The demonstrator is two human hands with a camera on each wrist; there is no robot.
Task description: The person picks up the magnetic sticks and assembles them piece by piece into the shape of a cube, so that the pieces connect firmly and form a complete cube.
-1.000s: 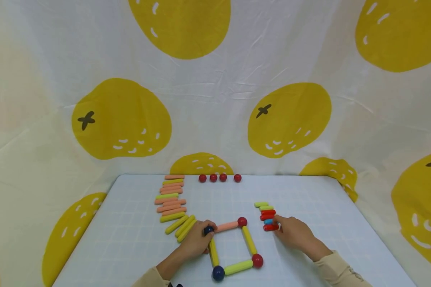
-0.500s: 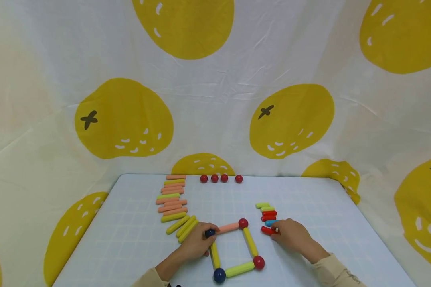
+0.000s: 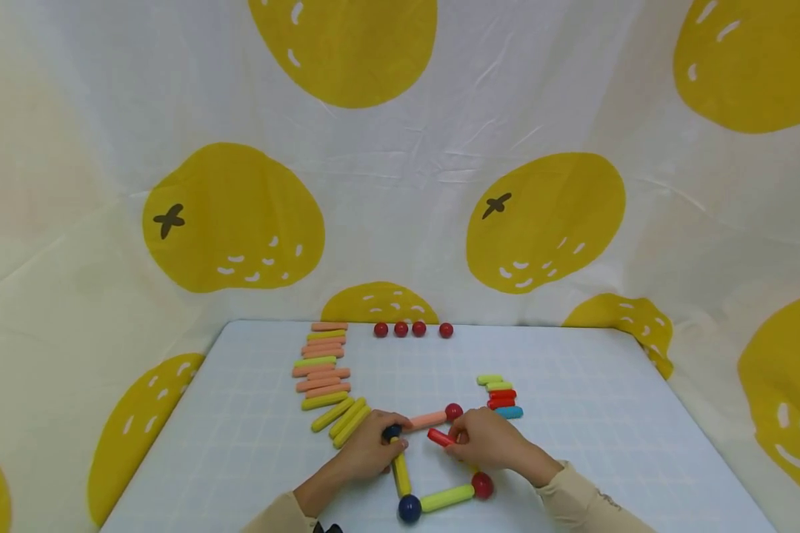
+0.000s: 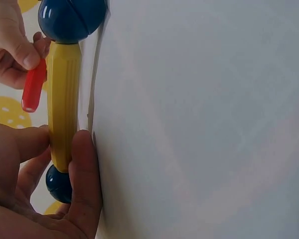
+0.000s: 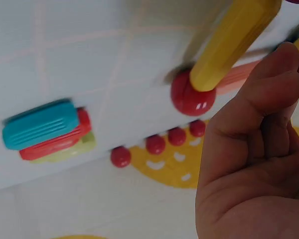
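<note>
Four-sided frame of rods and balls lies on the table. My left hand [image 3: 368, 447] grips the dark blue ball [image 3: 392, 432] at its far left corner, thumb and fingers also round the end of the yellow rod [image 4: 64, 99]. Between right thumb and fingertips, my right hand [image 3: 493, 442] pinches a short red rod [image 3: 439, 437], held over the inside of the frame near the blue ball. A salmon rod [image 3: 430, 420] runs to a red ball [image 3: 454, 412]. Nearer me are another blue ball [image 3: 410, 508], a lime rod [image 3: 447, 498] and a red ball [image 3: 482, 485]. The right hand partly hides the right-side yellow rod [image 5: 234, 45].
Several long salmon, yellow and lime rods [image 3: 323, 401] curve along the left. Short lime, red and blue rods [image 3: 510, 412] lie in a row at right. Several red balls [image 3: 418, 329] line the table's back edge, before a fruit-patterned cloth [image 3: 387, 222].
My right hand has picked the nearest short red rod out of the right-hand row and carried it left over the frame. The left hand keeps its grip on the blue ball.
</note>
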